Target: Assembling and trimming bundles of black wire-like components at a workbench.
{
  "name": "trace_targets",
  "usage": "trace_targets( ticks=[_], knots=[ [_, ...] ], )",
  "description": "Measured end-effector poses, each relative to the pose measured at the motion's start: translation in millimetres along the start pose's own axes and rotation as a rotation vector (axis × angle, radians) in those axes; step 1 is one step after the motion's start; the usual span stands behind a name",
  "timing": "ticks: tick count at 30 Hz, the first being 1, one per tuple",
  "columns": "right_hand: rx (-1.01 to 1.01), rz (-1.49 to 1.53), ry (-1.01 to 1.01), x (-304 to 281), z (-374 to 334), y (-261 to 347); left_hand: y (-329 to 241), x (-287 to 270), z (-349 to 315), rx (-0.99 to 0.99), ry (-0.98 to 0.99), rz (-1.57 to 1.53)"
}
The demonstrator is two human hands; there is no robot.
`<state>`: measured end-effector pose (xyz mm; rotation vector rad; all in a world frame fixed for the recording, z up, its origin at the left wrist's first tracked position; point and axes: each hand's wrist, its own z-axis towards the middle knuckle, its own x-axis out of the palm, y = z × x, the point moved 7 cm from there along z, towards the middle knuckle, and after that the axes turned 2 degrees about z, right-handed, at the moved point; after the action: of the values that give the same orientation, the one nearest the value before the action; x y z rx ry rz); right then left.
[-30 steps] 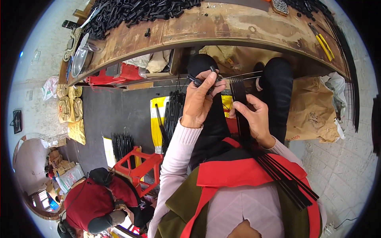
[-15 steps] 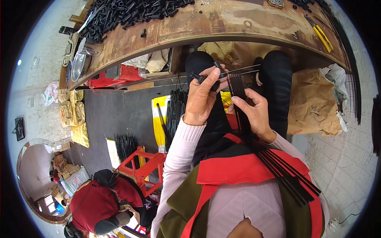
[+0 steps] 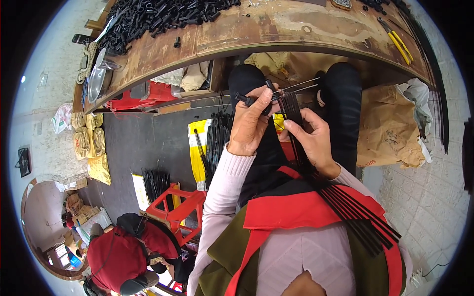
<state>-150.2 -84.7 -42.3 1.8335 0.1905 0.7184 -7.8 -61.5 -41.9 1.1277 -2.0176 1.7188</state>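
Observation:
Over my lap, my left hand (image 3: 248, 122) is closed around short black plastic tube pieces (image 3: 243, 99), whose ends stick out past the thumb. Thin silvery wires (image 3: 305, 85) run from beside its fingertips toward my right knee. My right hand (image 3: 316, 140) pinches a bundle of long, thin black rods (image 3: 355, 212) between thumb and fingers. Their upper ends fan out side by side along the wires, close to my left fingers. The rods' lower ends lie across my red and dark apron. How the rods and wires join is too small to tell.
A wooden bench (image 3: 276, 29) ahead carries a heap of black plastic tubes (image 3: 163, 15) and yellow-handled pliers (image 3: 401, 47). Brown paper sacking (image 3: 387, 130) stands at right. Rod bundles (image 3: 219, 140), a red stool (image 3: 185, 209) and a bending co-worker (image 3: 118, 256) are at left.
My right hand has shifted slightly left and down along the rods, and its fingers have bent more. The wires have swung slightly left. My left hand is nearly still; the co-worker has moved a little.

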Motion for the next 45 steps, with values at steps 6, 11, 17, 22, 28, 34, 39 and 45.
trace_targets(
  ticks=[6,11,17,22,28,34,39,45],
  knots=[
    [0.031,0.018,0.01,0.9,2.1,-1.3,-1.4,-2.7,-3.4,-0.035,-0.043,-0.1],
    [0.011,0.0,-0.006,0.5,2.6,-2.8,-2.3,2.6,-7.4,0.051,-0.106,-0.052],
    [-0.024,0.032,-0.024,-2.1,2.8,2.2,1.9,10.5,-8.9,0.101,-0.071,-0.101],
    [-0.008,-0.002,-0.014,-1.7,0.7,4.9,-1.0,13.5,-11.6,0.117,-0.111,-0.035],
    [0.0,0.025,-0.021,-4.1,0.8,2.1,0.8,16.1,-10.6,0.113,-0.106,-0.001],
    [-0.078,-0.023,0.049,-6.3,11.6,24.3,-3.5,18.1,-9.7,0.092,-0.094,0.059],
    [-0.016,0.035,0.065,-2.3,10.3,24.2,-5.2,19.5,-8.7,0.056,-0.019,0.081],
    [0.081,0.101,0.149,-4.2,17.3,15.7,-9.9,23.8,-11.5,0.006,0.023,0.121]
  ],
)
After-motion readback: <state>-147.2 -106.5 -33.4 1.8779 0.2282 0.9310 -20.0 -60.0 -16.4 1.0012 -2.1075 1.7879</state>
